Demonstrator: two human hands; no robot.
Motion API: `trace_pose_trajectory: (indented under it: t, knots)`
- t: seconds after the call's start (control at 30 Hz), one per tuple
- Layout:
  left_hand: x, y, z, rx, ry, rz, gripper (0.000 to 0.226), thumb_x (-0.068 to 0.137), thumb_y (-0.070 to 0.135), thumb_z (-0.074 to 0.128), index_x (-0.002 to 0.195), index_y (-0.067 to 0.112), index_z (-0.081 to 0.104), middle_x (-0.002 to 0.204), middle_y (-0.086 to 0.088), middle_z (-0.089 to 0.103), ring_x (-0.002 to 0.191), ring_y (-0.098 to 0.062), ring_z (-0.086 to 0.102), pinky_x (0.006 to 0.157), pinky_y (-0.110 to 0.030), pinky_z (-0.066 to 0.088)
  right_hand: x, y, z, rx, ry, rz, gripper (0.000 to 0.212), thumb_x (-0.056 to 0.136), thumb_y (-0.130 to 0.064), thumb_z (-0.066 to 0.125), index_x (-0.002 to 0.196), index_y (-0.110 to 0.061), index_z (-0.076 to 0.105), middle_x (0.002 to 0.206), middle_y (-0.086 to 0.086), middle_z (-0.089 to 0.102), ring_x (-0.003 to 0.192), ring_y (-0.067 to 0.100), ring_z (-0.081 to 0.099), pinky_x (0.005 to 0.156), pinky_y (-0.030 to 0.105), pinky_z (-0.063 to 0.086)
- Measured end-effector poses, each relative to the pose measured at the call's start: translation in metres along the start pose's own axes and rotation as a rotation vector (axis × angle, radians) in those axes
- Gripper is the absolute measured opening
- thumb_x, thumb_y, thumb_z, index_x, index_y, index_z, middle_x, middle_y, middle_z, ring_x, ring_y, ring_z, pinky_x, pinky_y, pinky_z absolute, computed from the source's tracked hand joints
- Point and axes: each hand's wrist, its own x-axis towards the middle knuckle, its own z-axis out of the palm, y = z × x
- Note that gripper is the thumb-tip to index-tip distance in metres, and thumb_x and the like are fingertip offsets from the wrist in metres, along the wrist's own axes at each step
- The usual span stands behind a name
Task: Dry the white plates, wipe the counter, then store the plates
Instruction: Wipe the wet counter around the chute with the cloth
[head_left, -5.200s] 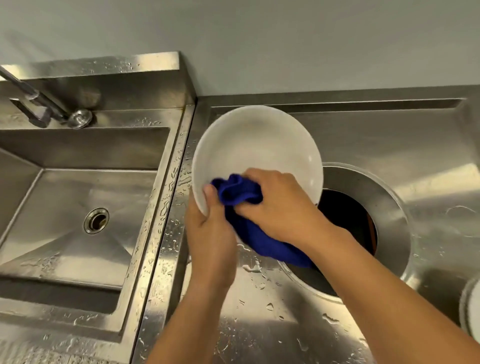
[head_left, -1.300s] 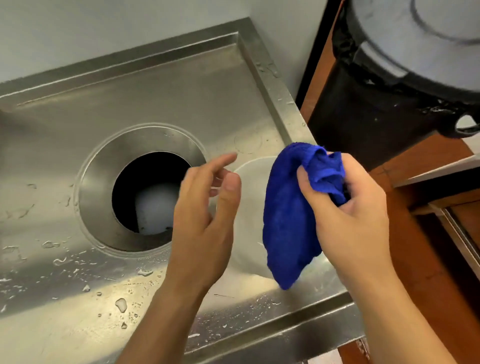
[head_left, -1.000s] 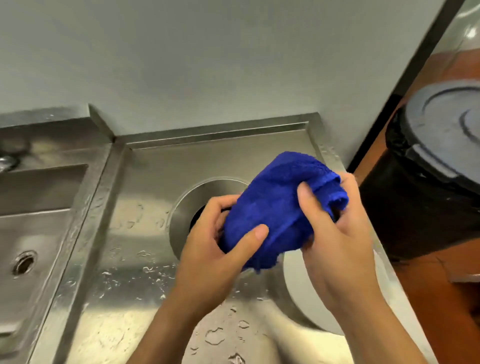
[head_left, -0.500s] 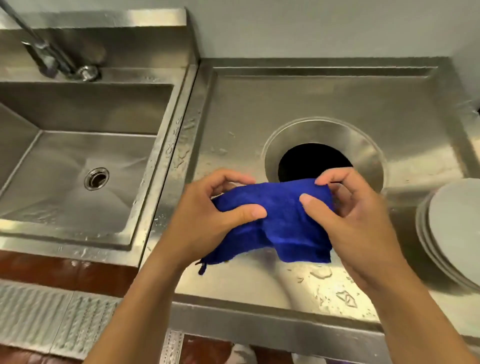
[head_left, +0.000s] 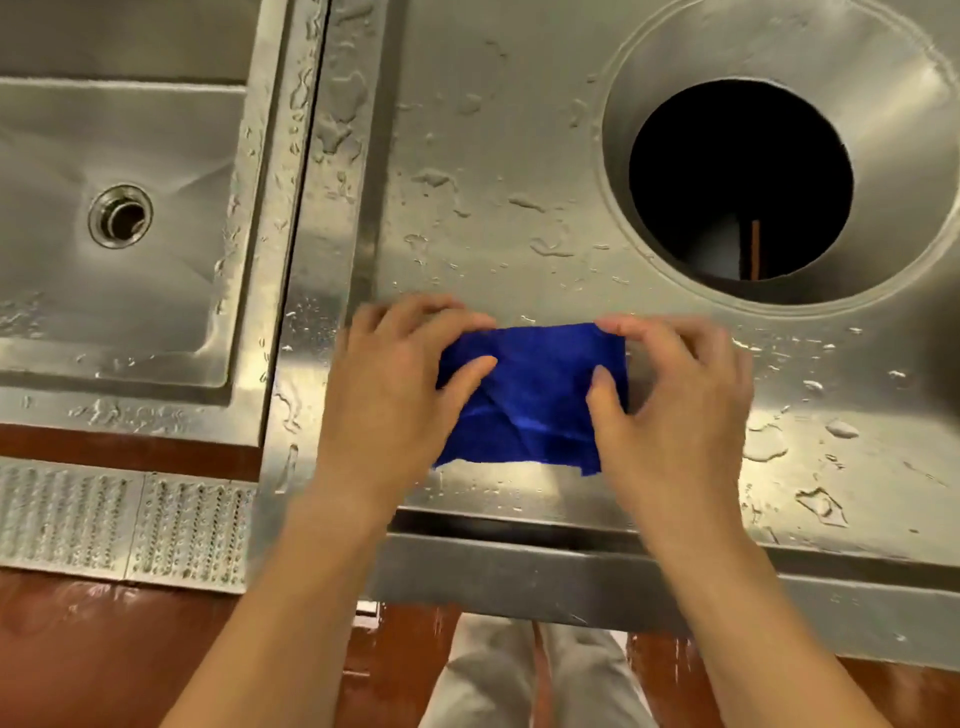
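The blue cloth lay flat on the steel surface, near its front edge, folded into a rough rectangle. Its long axis ran from 9 o'clock to 3 o'clock, parallel to the front edge of the surface, and its short sides pointed to the two hands. The lower edge was a little uneven, with a small corner hanging out at the lower right.

The left hand rested on the left end of the cloth, with the thumb pressing on top of the cloth and the fingers curled over its far left corner. The right hand did the same on the right end: the thumb lay on the cloth and the fingers bent around the far right corner. Both hands were pinching the cloth at its ends, neither fully closed nor spread flat.

At 1 o'clock from the cloth there was a round opening in the surface, dark inside, with a sloped steel ring around it. Many water drops stood on the surface between the cloth and this opening, and more at 3 o'clock. At 10 o'clock, beyond a raised ridge, was the sink basin with its drain. Nothing lay on the wet surface around the cloth. No plates were in view.
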Motion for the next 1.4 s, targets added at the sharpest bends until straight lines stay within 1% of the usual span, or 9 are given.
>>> trace_pose_trajectory:
  t: [0.07,0.13,0.2,0.3,0.4,0.6,0.73,1.2,1.4]
  knots:
    - [-0.012,0.008,0.011,0.087,0.118,0.013,0.038,0.099,0.021,0.065,0.137,0.020,0.065,0.141,-0.005,0.064,0.136,-0.031,0.050,0.116,-0.053,0.038,-0.007,-0.010,0.009,-0.082,0.075,-0.131,0.037,0.097,-0.016,0.059,0.133,-0.019,0.064,0.144,0.009,0.053,0.137,0.029,0.045,0.113,0.037,0.033]
    - [-0.019,0.019,0.024,0.041,0.148,0.025,0.043,0.106,0.020,0.053,0.148,0.012,0.053,0.154,-0.008,0.055,0.151,-0.029,0.037,0.128,-0.051,0.022,-0.007,-0.022,0.021,-0.050,0.017,-0.270,0.041,0.103,-0.016,0.048,0.143,-0.012,0.056,0.155,0.012,0.047,0.149,0.032,0.034,0.123,0.047,0.024]
    - [-0.017,0.024,0.039,0.041,0.073,-0.015,0.051,0.112,0.026,0.041,0.160,0.010,0.036,0.168,-0.008,0.035,0.161,-0.026,0.016,0.132,-0.046,0.007,0.001,-0.026,0.034,-0.112,-0.101,-0.312,0.048,0.107,-0.024,0.038,0.154,-0.012,0.042,0.163,0.010,0.036,0.156,0.030,0.019,0.127,0.048,0.012]
    - [-0.005,0.016,0.055,0.159,-0.012,-0.085,0.060,0.114,0.032,0.027,0.166,0.011,0.008,0.176,-0.007,0.006,0.162,-0.026,-0.008,0.132,-0.047,-0.001,0.014,-0.019,0.050,-0.330,-0.238,-0.270,0.058,0.109,-0.040,0.020,0.161,-0.015,0.022,0.169,0.004,0.019,0.158,0.026,0.002,0.127,0.050,0.001]
    - [0.001,0.006,0.063,0.214,0.028,-0.068,0.064,0.111,0.038,0.021,0.166,0.010,0.004,0.176,-0.008,0.004,0.162,-0.028,-0.007,0.131,-0.046,-0.001,0.022,-0.010,0.059,-0.447,-0.213,-0.303,0.064,0.107,-0.048,0.015,0.161,-0.015,0.021,0.170,0.006,0.017,0.158,0.029,0.004,0.126,0.054,0.002]
    - [0.033,-0.004,0.062,0.300,0.090,-0.070,0.067,0.110,0.040,0.022,0.166,0.008,0.002,0.176,-0.010,0.003,0.162,-0.030,-0.005,0.131,-0.047,-0.002,0.056,-0.015,0.074,-0.481,-0.127,-0.363,0.067,0.107,-0.051,0.014,0.163,-0.015,0.013,0.171,0.011,0.009,0.158,0.032,0.001,0.125,0.056,0.007]
    - [0.066,-0.009,0.058,0.335,0.114,-0.065,0.067,0.110,0.038,0.024,0.166,0.007,0.003,0.176,-0.009,0.004,0.162,-0.029,-0.005,0.131,-0.046,-0.001,0.087,-0.022,0.083,-0.448,-0.081,-0.377,0.067,0.106,-0.051,0.014,0.162,-0.014,0.017,0.170,0.012,0.013,0.158,0.033,0.005,0.124,0.058,0.010]
    - [0.200,-0.012,0.045,0.391,0.168,-0.050,0.066,0.111,0.038,0.022,0.165,0.005,0.003,0.176,-0.010,0.003,0.162,-0.029,-0.005,0.131,-0.041,-0.006,0.216,-0.056,0.098,-0.458,-0.075,-0.376,0.068,0.105,-0.053,0.006,0.163,-0.017,0.015,0.171,0.010,0.010,0.158,0.031,0.005,0.125,0.054,0.006]
    - [0.272,-0.013,0.041,0.363,0.189,-0.025,0.064,0.112,0.040,0.012,0.165,0.006,0.002,0.176,-0.009,0.003,0.162,-0.027,-0.007,0.131,-0.040,-0.005,0.284,-0.069,0.107,-0.442,-0.066,-0.347,0.067,0.103,-0.051,0.002,0.163,-0.023,0.012,0.172,0.005,0.008,0.159,0.027,0.000,0.126,0.052,0.002]
